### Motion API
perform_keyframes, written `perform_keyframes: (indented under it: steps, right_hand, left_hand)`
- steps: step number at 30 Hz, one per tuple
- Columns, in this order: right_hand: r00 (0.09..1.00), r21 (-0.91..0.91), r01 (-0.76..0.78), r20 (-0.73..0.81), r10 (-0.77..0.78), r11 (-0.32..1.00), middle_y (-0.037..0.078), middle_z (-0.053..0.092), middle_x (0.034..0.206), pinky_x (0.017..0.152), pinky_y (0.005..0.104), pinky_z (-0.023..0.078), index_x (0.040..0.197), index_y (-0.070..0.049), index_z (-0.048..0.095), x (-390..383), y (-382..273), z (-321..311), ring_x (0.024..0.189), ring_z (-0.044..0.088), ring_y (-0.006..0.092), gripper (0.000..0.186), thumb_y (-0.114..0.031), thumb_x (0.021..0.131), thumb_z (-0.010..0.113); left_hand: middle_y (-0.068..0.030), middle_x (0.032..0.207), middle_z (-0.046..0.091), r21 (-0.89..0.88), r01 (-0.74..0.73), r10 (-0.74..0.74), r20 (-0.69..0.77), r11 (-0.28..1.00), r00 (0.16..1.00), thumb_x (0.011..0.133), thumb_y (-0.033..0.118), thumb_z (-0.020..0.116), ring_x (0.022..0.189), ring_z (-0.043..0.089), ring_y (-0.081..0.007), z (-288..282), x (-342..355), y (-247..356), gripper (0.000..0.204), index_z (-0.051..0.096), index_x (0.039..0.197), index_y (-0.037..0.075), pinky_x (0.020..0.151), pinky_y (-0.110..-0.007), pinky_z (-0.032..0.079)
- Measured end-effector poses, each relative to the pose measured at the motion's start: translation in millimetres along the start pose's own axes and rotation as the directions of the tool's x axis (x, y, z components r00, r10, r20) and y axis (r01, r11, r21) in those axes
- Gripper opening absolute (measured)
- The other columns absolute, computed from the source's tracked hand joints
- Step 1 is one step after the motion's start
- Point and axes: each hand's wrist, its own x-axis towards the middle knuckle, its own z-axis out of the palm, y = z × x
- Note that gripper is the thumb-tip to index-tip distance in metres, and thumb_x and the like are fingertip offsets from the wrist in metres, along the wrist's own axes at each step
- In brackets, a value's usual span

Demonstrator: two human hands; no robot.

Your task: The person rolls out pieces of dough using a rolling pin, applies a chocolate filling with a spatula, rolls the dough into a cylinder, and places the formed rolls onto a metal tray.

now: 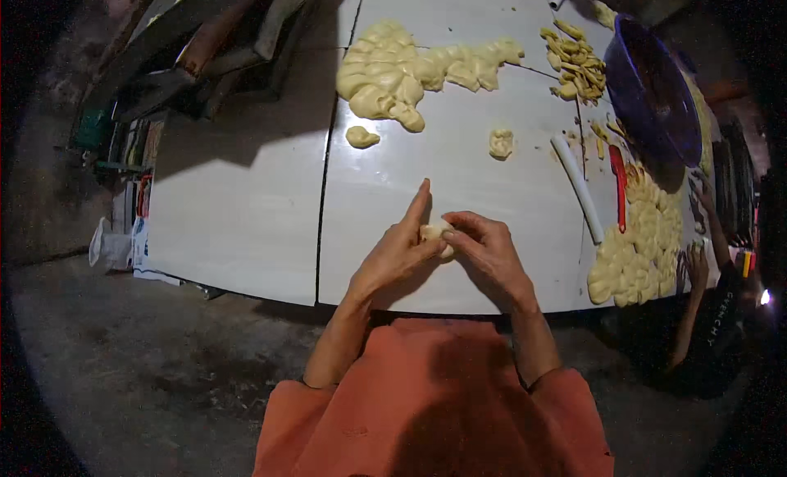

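A small piece of pale dough (pixel 434 231) is between my two hands, just above the table near its front edge. My left hand (pixel 395 251) supports it from the left with the thumb on it, while the index finger points straight out. On the other side, my right hand (pixel 489 246) pinches the dough between thumb and fingers. Beyond the hands lie a lone dough lump (pixel 361 137) and a flattened dough piece (pixel 501 144). A large spread of soft dough portions (pixel 381 67) covers the far middle of the table.
The white tabletop (pixel 238 206) has dark seams. To the right are a white rod (pixel 579 186), a red-handled tool (pixel 618 190), yellowish strips (pixel 578 63), a purple tub (pixel 648 91) and more dough (pixel 635 260). A co-worker's hand (pixel 695 264) is beside that dough. Dark frames (pixel 221 50) stand at far left.
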Motion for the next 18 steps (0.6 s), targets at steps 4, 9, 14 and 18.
perform_keyframes:
  steps: [4, 9, 14, 18]
  right_hand:
    - [0.979, -0.018, -0.186, -0.088, 0.184, 0.982, 0.017, 0.074, 0.099, 0.078, 0.0336, 0.055, 0.113, 0.004, 0.068, -9, -15, -6, 0.090, 0.069, 0.0198, 0.030, -0.019, 0.094, 0.067]
    - [0.994, -0.286, 0.059, -0.071, -0.083, 0.956, 0.015, 0.071, 0.100, 0.077, 0.0355, 0.056, 0.112, 0.001, 0.070, -7, 9, -9, 0.085, 0.070, 0.0243, 0.026, -0.018, 0.094, 0.066]
    - [0.943, -0.611, 0.215, -0.073, -0.325, 0.762, 0.017, 0.068, 0.113, 0.084, 0.0422, 0.054, 0.121, 0.000, 0.066, -9, 13, -2, 0.098, 0.067, 0.0332, 0.035, -0.024, 0.096, 0.065]
    - [0.870, -0.782, 0.394, 0.147, -0.471, 0.483, 0.017, 0.053, 0.146, 0.110, 0.0546, 0.039, 0.145, -0.006, 0.051, -20, 32, 14, 0.134, 0.051, 0.0363, 0.070, -0.054, 0.095, 0.060]
  left_hand:
    - [-0.0214, 0.103, 0.071, -0.041, 0.002, -0.007, -0.121, 0.999, 0.993, 0.088, 0.014, 0.073, 0.089, 0.070, -0.0233, 7, -6, 1, 0.098, 0.011, 0.164, 0.008, 0.082, -0.034, 0.053]
    - [-0.0205, 0.108, 0.074, 0.461, -0.036, 0.169, -0.250, 0.887, 0.953, 0.086, 0.025, 0.081, 0.094, 0.074, -0.0320, 16, -12, -3, 0.095, 0.025, 0.161, 0.008, 0.086, -0.039, 0.056]
    - [-0.0213, 0.151, 0.048, 0.831, -0.200, 0.479, -0.089, 0.519, 0.874, 0.091, 0.027, 0.070, 0.133, 0.053, -0.0350, 21, -32, -15, 0.064, 0.050, 0.146, 0.003, 0.105, -0.049, 0.045]
    - [-0.0149, 0.159, 0.040, 0.952, -0.243, 0.412, 0.150, 0.184, 0.899, 0.096, 0.048, 0.059, 0.149, 0.035, -0.0320, 29, -30, -47, 0.073, 0.043, 0.152, 0.004, 0.114, -0.073, 0.020]
